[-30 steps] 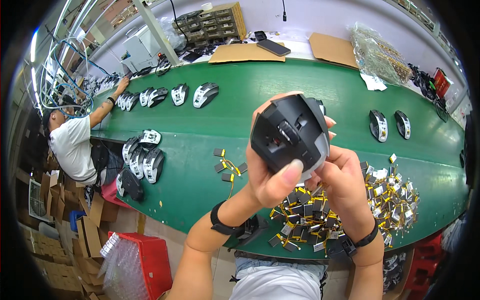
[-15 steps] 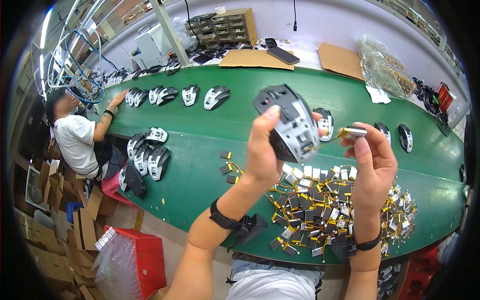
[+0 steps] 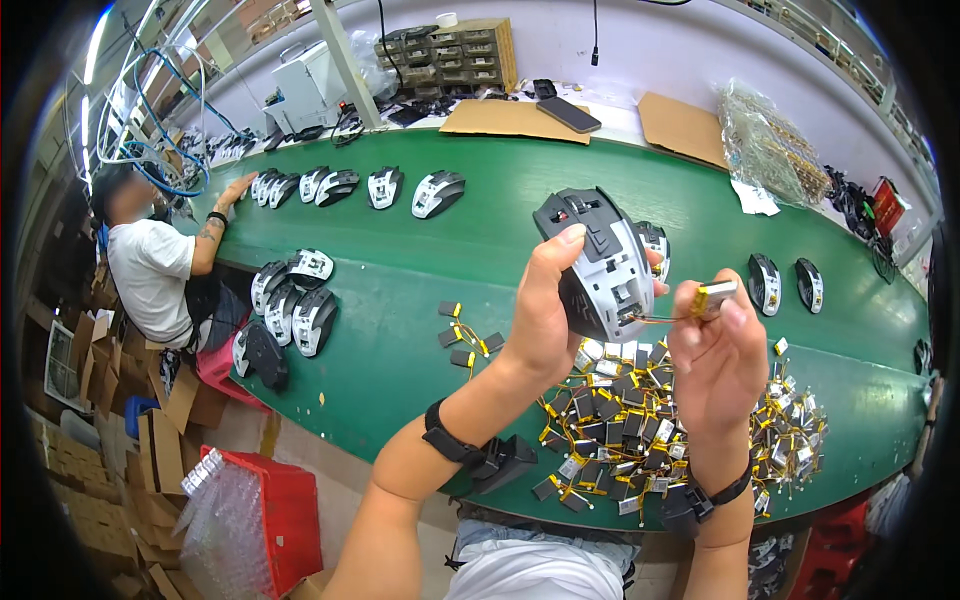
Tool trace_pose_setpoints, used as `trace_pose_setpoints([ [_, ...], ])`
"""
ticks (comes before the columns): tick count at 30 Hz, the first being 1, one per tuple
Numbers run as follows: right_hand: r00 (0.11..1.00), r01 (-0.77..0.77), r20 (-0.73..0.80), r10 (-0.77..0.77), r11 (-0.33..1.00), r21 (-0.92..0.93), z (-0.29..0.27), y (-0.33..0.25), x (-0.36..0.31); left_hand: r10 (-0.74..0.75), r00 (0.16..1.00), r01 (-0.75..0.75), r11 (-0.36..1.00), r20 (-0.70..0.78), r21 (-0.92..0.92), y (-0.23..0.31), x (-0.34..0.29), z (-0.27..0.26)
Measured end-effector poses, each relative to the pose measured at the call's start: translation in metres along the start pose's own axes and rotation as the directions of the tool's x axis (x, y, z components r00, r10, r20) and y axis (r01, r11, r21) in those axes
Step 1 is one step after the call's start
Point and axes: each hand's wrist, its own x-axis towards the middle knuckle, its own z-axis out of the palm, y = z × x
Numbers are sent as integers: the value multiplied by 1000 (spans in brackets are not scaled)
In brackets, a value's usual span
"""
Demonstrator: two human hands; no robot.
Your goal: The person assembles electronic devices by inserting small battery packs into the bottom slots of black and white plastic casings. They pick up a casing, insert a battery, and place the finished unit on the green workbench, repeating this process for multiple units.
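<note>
Far side: phone (image 3: 568, 114) is lying at R end of cardbd sheet (image 3: 490, 121), drawer cabinet (image 3: 475, 58) standing behind. Near L: clear plastic wrap (image 3: 225, 530) is hanging over red crate (image 3: 295, 525).

- A long, smooth green worktable (image 3: 450, 250) spans the scene from left to right.
- A plain, pale lilac wall (image 3: 680, 50) rises along the far side.
- A brown cabinet of small drawers (image 3: 470, 55) stands at the far side, left of the middle.
- A pale grey metal post (image 3: 345, 62) stands left of the cabinet.
- Glowing white tube lights (image 3: 97, 46) shine at far left.
- A pink plastic seat (image 3: 225, 373) is at left beside the worktable.
- Open brown cardboard boxes (image 3: 160, 450) crowd the left side.
- A red plastic crate (image 3: 292, 525) sits near left, beside pale flooring (image 3: 345, 480).
</note>
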Motion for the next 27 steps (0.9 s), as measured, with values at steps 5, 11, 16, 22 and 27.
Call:
trace_pose_setpoints([
  [5, 989, 5, -144, -39, 974, -224, 3, 6, 1, 13, 1000, -13, 1000, -2, 25, -1, -2, 2],
  [11, 804, 551, 485, -343, 124, -825, 7, 19, -5, 9, 997, -12, 999, -73, -37, 0, 2, -5],
  [16, 770, 598, 600, -216, -84, -797, 8, 21, -2, -29, 995, 20, 995, -100, -95, 1, 3, -12],
  [22, 719, 639, 648, -254, -126, -759, 0, 9, 0, -88, 994, 83, 993, -63, -79, 3, 4, -10],
  [27, 730, 646, 595, -336, 58, -761, 1, 6, 3, -47, 999, 47, 995, 0, 91, 13, 3, -11],
])
